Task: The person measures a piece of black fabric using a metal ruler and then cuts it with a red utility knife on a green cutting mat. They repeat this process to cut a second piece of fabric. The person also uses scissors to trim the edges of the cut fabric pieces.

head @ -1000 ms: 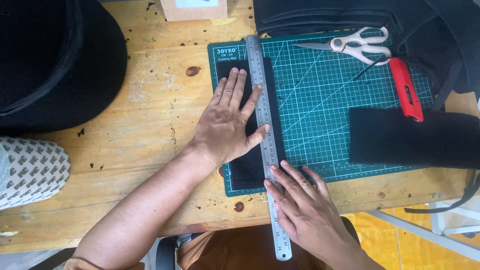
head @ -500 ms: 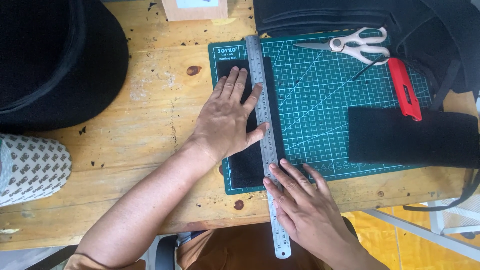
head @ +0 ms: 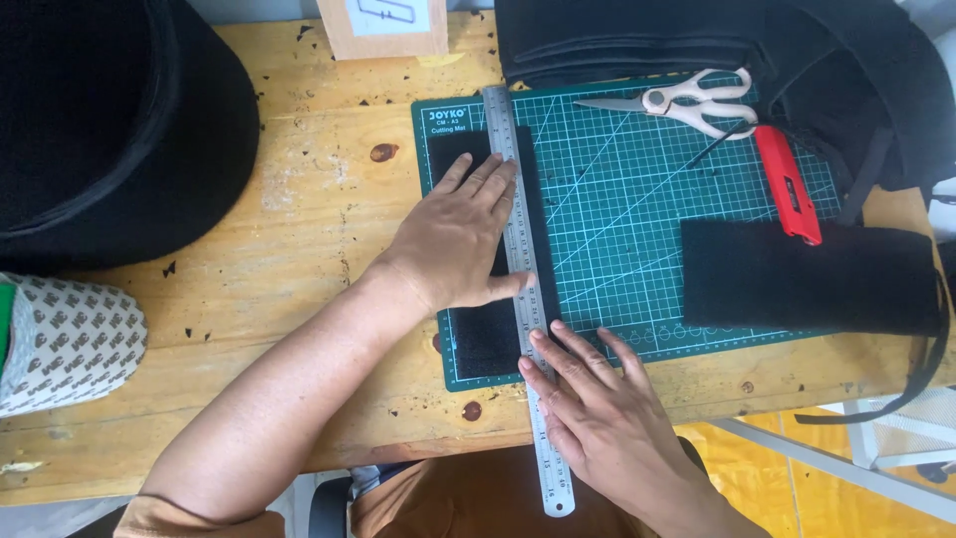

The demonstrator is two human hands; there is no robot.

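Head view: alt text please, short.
Left hand presses a black fabric strip and steel ruler flat on a green cutting mat; right hand steadies the ruler's near end. Scissors and a red utility knife lie nearby.

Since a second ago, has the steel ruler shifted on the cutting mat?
No. The steel ruler lies along the same grid line of the cutting mat.

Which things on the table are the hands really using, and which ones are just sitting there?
Being used:
- long steel ruler, pressed down by left hand and right hand
- black fabric strip under the ruler
- green gridded cutting mat beneath them

Just lying about:
- white-handled scissors
- red utility knife
- wide black fabric piece
- dotted white roll
- small cardboard box
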